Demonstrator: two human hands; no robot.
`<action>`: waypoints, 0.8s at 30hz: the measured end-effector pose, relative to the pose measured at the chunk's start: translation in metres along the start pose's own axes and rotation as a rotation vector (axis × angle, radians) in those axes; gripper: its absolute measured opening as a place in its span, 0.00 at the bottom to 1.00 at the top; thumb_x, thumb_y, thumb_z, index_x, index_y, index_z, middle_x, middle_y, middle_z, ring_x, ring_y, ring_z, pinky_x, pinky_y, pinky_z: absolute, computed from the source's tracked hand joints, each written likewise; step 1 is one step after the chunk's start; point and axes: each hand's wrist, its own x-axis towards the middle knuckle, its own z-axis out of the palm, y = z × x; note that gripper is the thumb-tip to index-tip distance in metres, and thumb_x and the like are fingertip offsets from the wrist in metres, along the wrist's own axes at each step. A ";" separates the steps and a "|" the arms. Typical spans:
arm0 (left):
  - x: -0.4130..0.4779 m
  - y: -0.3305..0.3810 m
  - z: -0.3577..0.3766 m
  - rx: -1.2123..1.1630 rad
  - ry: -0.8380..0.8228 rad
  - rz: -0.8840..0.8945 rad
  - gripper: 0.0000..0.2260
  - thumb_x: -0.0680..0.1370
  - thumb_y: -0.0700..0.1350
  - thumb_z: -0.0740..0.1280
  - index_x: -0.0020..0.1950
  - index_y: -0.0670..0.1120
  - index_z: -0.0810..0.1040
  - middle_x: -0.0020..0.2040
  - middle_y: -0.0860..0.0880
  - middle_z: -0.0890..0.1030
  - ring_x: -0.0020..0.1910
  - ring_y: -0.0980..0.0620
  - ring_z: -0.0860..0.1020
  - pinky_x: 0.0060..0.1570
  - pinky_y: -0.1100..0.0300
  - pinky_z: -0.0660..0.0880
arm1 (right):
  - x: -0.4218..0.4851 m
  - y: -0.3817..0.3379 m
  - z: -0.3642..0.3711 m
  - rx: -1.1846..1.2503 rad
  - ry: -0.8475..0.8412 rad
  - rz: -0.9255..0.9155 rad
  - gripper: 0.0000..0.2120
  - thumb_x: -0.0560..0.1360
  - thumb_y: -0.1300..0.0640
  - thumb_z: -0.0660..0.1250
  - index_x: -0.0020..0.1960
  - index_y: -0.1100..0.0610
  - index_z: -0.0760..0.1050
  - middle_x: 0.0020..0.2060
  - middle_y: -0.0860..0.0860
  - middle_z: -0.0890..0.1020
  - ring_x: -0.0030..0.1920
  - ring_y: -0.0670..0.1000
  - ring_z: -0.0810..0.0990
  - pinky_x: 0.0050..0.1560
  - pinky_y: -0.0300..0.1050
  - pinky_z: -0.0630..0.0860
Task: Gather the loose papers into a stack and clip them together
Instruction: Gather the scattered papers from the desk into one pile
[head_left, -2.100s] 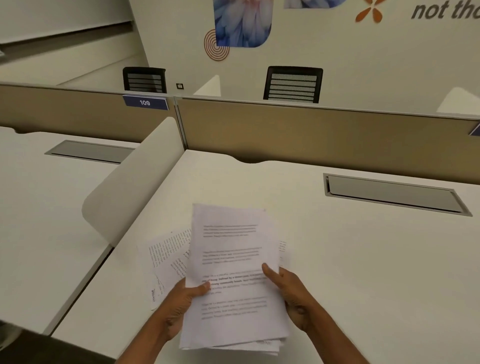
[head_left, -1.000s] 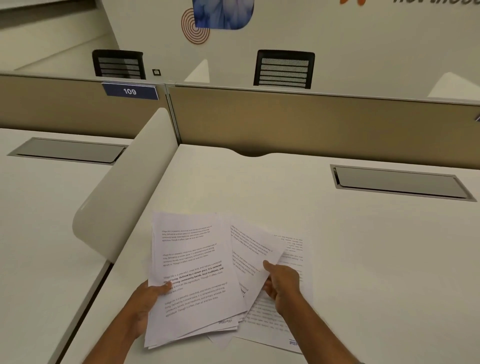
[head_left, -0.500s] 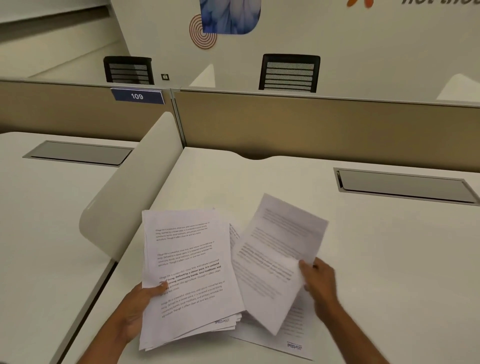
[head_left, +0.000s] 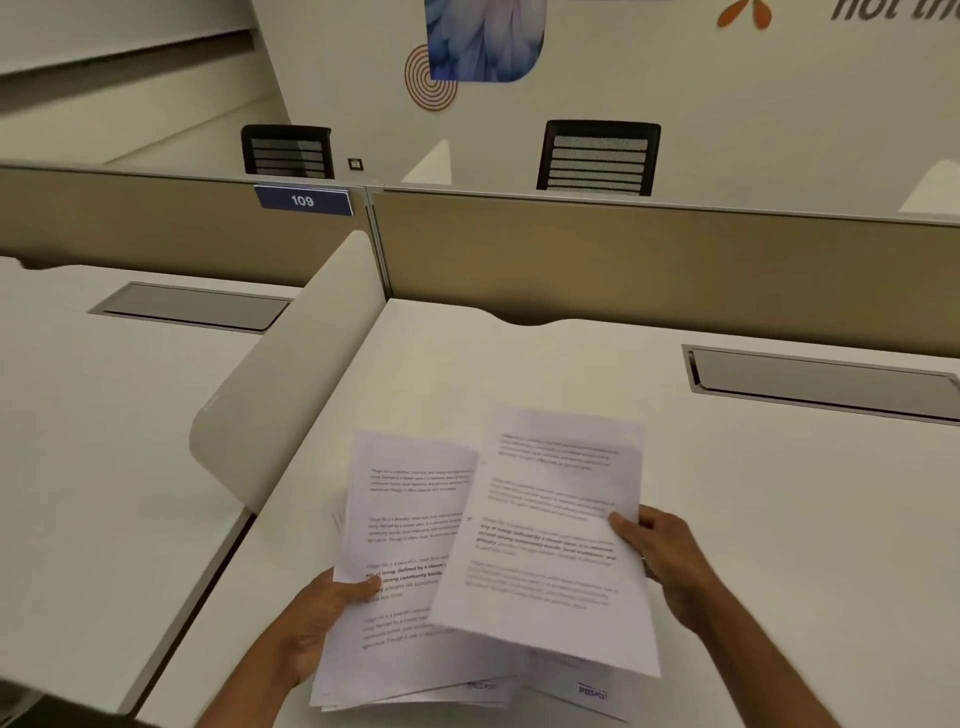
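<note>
1. The left hand (head_left: 317, 618) is gripping a stack of printed papers (head_left: 405, 561) by its left edge, thumb lying across the top page, the other fingers hidden under the sheets.
2. The right hand (head_left: 662, 564) is pinching a single printed sheet (head_left: 550, 535) at its right edge, thumb on the printed face and the remaining fingers curled behind it.
3. That sheet is overlapping the right part of the stack and is tilting slightly, its lower left corner lying over the stack's top page.
4. Another sheet bearing a blue logo (head_left: 592, 692) is peeking out beneath both, near the bottom edge of the papers.
5. All the papers are sitting low over the white tabletop (head_left: 779, 519), close to the person; whether they are touching it I cannot tell.
6. A white curved divider (head_left: 291, 374) is standing to the left of the papers, and a beige partition (head_left: 649, 260) is running along the tabletop's far edge.
</note>
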 end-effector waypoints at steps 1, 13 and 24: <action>-0.001 0.000 0.000 -0.002 -0.006 -0.008 0.17 0.79 0.35 0.70 0.68 0.38 0.79 0.59 0.33 0.85 0.60 0.29 0.82 0.66 0.30 0.74 | 0.001 0.003 0.014 -0.012 -0.027 0.000 0.07 0.79 0.57 0.71 0.55 0.56 0.84 0.46 0.53 0.90 0.45 0.55 0.89 0.44 0.53 0.86; -0.002 -0.004 -0.005 0.108 0.022 0.037 0.22 0.79 0.57 0.68 0.68 0.46 0.81 0.62 0.44 0.86 0.62 0.42 0.84 0.68 0.45 0.76 | 0.006 0.028 0.120 -0.108 -0.197 0.025 0.09 0.80 0.57 0.68 0.51 0.62 0.84 0.46 0.53 0.90 0.45 0.53 0.89 0.41 0.45 0.85; 0.016 -0.017 -0.010 0.127 0.025 0.041 0.19 0.80 0.42 0.72 0.70 0.40 0.78 0.58 0.40 0.87 0.56 0.38 0.86 0.62 0.39 0.80 | 0.004 0.031 0.145 -0.162 -0.012 -0.021 0.09 0.78 0.56 0.70 0.50 0.62 0.82 0.44 0.56 0.88 0.46 0.58 0.87 0.51 0.56 0.85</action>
